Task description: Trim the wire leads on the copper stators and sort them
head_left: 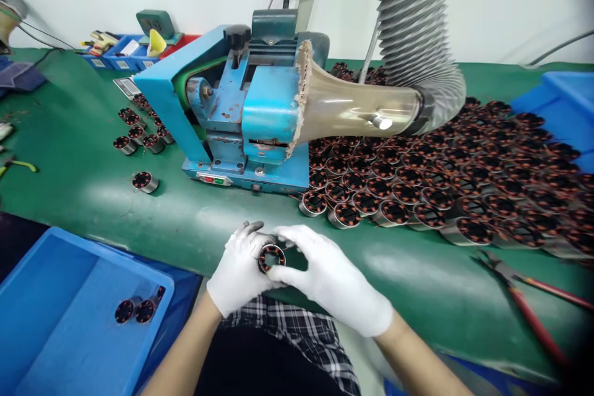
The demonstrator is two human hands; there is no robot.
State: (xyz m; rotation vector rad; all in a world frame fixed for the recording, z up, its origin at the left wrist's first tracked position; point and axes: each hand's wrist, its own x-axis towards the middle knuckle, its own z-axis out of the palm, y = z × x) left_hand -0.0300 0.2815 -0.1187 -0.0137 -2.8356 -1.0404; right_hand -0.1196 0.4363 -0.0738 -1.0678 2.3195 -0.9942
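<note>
A round motor stator [264, 263] with copper windings and a metal rim is held up over the front edge of the green bench. My left hand [234, 275], in a white glove with dark-stained fingertips, is wrapped around its left side. From the right, my right hand [334, 278], also gloved in white, curves its thumb and fingers about the stator. The right thumb is on the stator's lower right rim; the fingers are at its top. Looking through the ring, I see a pale opening in the middle.
A blue belt-driven machine [271, 99] with a duct and grey hose [417, 18] stands ahead. Many stators [392, 210] crowd the right; one stator [145, 182] sits alone at left. Red-handled pliers [515, 288] lie right. A blue bin [83, 309] at lower left holds several stators.
</note>
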